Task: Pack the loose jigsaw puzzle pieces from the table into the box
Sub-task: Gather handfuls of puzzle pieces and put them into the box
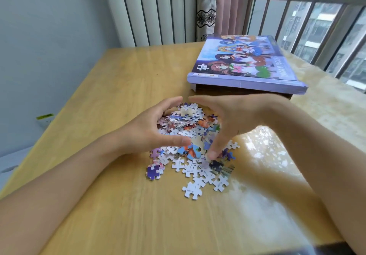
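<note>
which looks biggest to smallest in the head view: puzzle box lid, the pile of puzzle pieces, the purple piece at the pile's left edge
1. puzzle box lid, largest though it lies farther from the camera
2. pile of puzzle pieces, partly hidden by both hands
3. purple piece, plainly smallest

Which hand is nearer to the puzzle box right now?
Right. The right hand cups the pile of puzzle pieces from the side just below the puzzle box; the left hand cups the pile's far side, farther from the box.
</note>
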